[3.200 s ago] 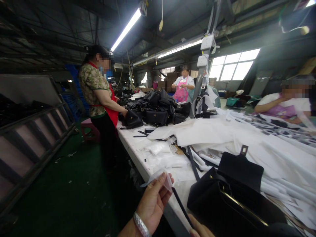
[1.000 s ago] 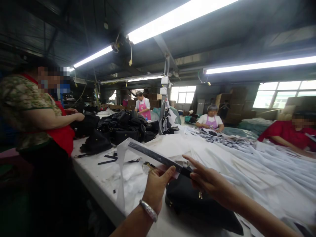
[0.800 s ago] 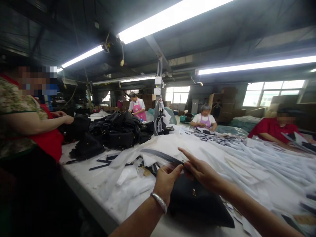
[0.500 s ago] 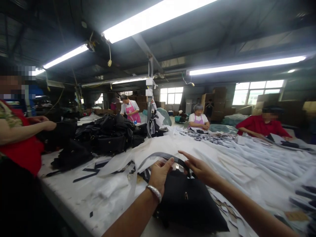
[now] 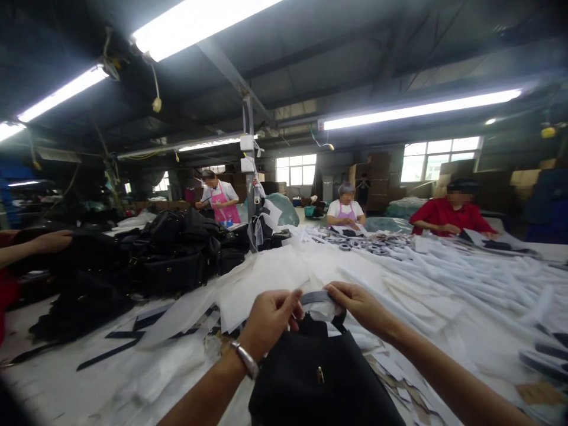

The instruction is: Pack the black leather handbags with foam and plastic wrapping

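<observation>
At the near edge of the bench [image 5: 48,378], right in front of us, sits a black bag [image 5: 326,378], front facing us, with a small gold clasp [image 5: 320,374] on it; its handle [image 5: 316,297] arches over the top, and both hands are on that; our left hand [image 5: 273,319] has thumb and fingers pinching the left end, our right hand [image 5: 361,307] pinches it a bit right of the middle; there's some thin pale film [image 5: 322,309] hanging just under the arch, though we can't tell how it's fixed.

Handling-wise, we'd guess the bag is fairly light, body soft enough to dent, maybe a bit slick; the handle looks bendy but firm, so we'd take hold near its two ends and go easy on the film, which probably tears or creases; white sheets [image 5: 270,275] are heaped just behind, dark strips [image 5: 110,352] lie to the left, and a pile of black bags [image 5: 173,266] sits further back.
</observation>
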`<state>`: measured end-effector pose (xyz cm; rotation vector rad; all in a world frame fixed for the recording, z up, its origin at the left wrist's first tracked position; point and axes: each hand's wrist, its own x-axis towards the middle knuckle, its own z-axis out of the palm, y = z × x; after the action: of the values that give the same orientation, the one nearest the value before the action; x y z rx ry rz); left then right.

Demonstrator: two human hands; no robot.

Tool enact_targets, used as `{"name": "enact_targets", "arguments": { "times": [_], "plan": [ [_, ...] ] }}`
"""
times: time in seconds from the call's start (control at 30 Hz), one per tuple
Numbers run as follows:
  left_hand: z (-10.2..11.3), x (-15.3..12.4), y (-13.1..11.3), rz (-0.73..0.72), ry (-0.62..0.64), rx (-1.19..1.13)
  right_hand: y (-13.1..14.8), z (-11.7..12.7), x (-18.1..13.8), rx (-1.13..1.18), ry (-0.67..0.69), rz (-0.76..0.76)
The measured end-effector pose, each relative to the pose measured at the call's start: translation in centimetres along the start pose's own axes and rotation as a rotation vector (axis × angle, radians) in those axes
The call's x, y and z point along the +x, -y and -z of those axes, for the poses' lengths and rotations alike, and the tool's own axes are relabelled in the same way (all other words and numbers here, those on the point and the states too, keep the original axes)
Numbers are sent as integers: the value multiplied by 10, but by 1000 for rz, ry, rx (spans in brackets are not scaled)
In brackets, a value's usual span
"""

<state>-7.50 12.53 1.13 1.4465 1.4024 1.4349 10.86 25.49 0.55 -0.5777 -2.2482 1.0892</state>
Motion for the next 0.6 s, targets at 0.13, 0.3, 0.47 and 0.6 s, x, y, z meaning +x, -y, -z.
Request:
{"name": "enact_targets", "arguments": {
  "times": [0.13, 0.3, 0.47, 0.6],
  "plan": [
    [15, 30, -6, -41, 56, 130, 2, 5, 12, 16, 24, 22],
    [19, 68, 2, 75, 281, 244, -19, 15, 20, 19, 34, 23],
    [40, 93, -2, 155, 348, 380, -56, 19, 18, 61, 79, -34],
    [44, 112, -5, 195, 401, 492, -70, 20, 26, 170, 6, -23]
  ]
}}
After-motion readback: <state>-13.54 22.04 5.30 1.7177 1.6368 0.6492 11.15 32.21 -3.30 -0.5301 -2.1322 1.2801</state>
